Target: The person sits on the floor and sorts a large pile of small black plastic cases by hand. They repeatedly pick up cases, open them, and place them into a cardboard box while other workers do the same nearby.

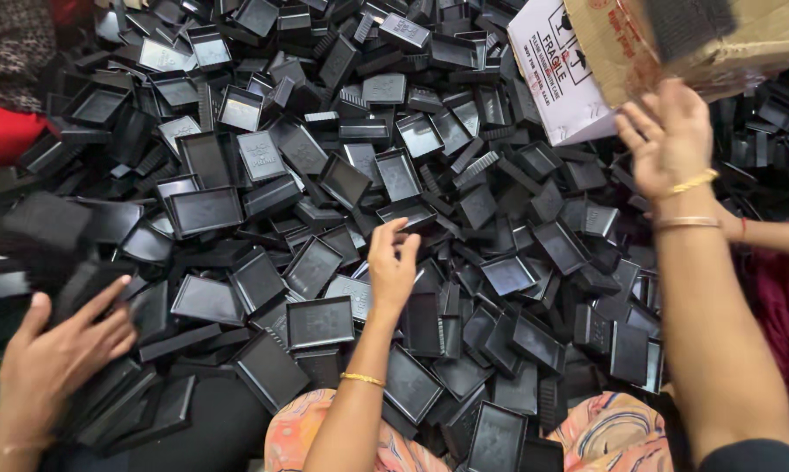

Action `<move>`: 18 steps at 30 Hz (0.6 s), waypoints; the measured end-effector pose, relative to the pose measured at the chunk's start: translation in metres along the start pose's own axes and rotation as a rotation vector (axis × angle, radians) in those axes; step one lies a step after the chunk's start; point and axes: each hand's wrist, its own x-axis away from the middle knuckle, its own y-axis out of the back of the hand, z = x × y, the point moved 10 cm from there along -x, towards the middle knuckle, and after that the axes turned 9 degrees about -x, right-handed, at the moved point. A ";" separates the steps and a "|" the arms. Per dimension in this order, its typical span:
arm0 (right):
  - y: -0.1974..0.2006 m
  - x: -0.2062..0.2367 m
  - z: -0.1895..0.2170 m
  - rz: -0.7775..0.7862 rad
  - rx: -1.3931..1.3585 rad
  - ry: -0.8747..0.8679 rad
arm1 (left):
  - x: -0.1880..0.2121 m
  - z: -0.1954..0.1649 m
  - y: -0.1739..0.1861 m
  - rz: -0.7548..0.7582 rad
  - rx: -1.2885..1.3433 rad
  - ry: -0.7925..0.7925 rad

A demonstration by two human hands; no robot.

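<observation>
- Head view: a big heap of small black plastic trays (320,322) covers nearly the whole scene; they are shallow and rectangular and lie every which way.
- Left hand (58,350), near left: fingers spread wide, palm down on trays at the heap's near-left edge. It is open and grips nothing. This part is a bit blurred.
- Right hand (670,140), far right: raised above the heap, palm open and fingers straight. The fingertips are at the lower edge of a tilted cardboard box (761,39). The fingers are not curled around it, and I cannot tell whether they really touch.
- The box sits in the far right corner with a white label (556,79) on its left face. Something dark shows at its top, too blurred to tell what.
- Right wrist has gold bangles (692,183).
- Another person's hand (393,271), middle: arm comes in from the near edge and the fingers are loosely bent over trays mid-heap. I cannot tell if it holds one.
- Floral cloth (307,437) at the near edge, centre.
- Another person's forearm (779,236) at the right edge, just behind the right wrist.
- Red cloth (1,131) at the far left edge.
</observation>
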 end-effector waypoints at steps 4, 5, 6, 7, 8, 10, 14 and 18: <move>-0.103 0.073 -0.075 0.484 1.262 0.495 | -0.004 0.016 0.013 -0.140 0.056 0.020; -0.113 0.089 -0.134 0.642 1.283 0.229 | -0.003 0.019 0.015 -0.158 0.069 0.028; -0.143 0.125 -0.175 0.842 1.292 0.325 | -0.002 0.020 0.016 -0.154 0.057 0.026; -0.158 0.153 -0.201 0.947 1.353 0.445 | -0.001 0.021 0.019 -0.150 0.043 0.022; -0.163 0.167 -0.223 0.935 1.422 0.475 | 0.000 0.021 0.022 -0.148 0.028 0.016; -0.167 0.177 -0.248 0.878 1.537 0.541 | -0.001 0.027 0.028 -0.128 0.041 0.058; -0.157 0.170 -0.232 0.661 1.261 0.537 | -0.008 0.019 0.028 -0.107 -0.051 -0.005; -0.132 0.175 -0.255 0.633 0.119 -0.358 | -0.008 -0.004 0.005 0.033 -0.073 -0.143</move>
